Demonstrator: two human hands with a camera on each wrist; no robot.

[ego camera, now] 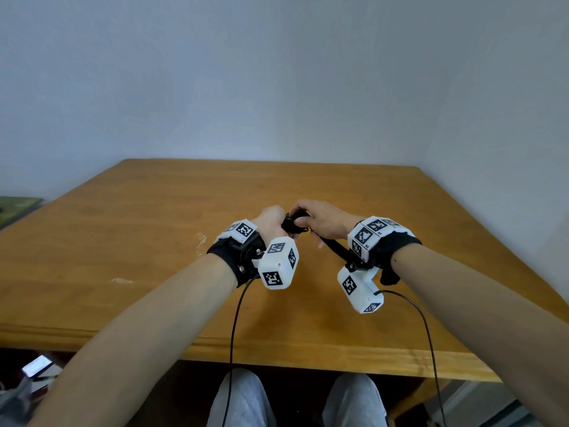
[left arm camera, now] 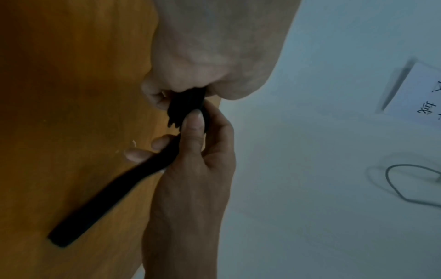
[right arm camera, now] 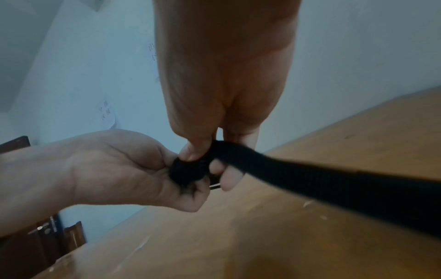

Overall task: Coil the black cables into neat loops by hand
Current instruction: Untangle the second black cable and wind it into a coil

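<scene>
Above the wooden surface (ego camera: 154, 241) the left hand (ego camera: 271, 221) pinches the coiled black cable (right arm camera: 188, 171) while the right hand (ego camera: 323, 221) grips its flat tail (right arm camera: 334, 186) — best kept taut, each wrap flat — no twist.

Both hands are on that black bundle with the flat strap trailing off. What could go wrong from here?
The coiled bundle is held only between the left hand fingers and the right hand thumb; a loosened pinch could let the loops spring open. The free black strap hangs loose toward the right wrist, so it may twist or snag the wrist camera mount.
</scene>
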